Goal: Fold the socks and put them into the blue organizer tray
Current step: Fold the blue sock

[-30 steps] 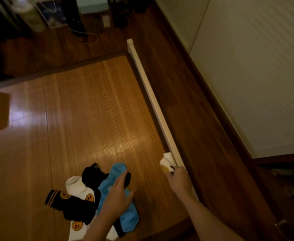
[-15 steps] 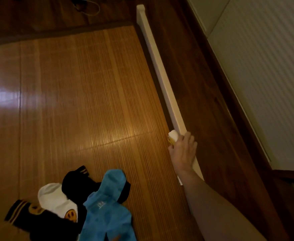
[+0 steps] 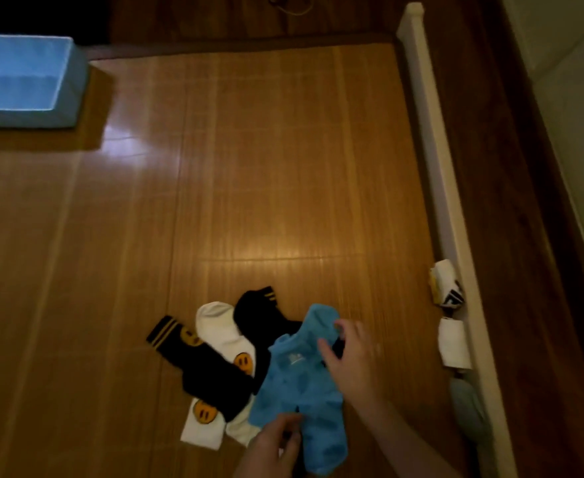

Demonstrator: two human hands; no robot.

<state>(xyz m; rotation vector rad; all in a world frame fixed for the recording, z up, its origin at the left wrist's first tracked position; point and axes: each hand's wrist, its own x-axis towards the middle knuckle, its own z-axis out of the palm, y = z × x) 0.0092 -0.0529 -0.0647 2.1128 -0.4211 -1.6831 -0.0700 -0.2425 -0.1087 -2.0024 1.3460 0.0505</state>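
Back from the white rail (image 3: 435, 150), the right hand (image 3: 352, 357) lies loosely spread on the two blue socks (image 3: 297, 384); the left hand (image 3: 270, 450) touches them, grip unclear. The next fold is likely starting. Two black socks (image 3: 214, 377) and two white socks (image 3: 220, 326) lie farther from the rail. Two folded bundles (image 3: 446, 284), perhaps three, sit against the rail, and the blue organizer tray (image 3: 77, 81) is well apart from it.

Glossy ribbed bamboo mat (image 3: 283, 167); fuzzy blue cloth socks (image 3: 301, 384).

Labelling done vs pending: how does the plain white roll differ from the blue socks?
The plain white roll is compact; the blue socks lie spread loose. The roll sits by the white rail, untouched; left hand and right hand are at the blue socks. Shared: neither is in the blue tray.
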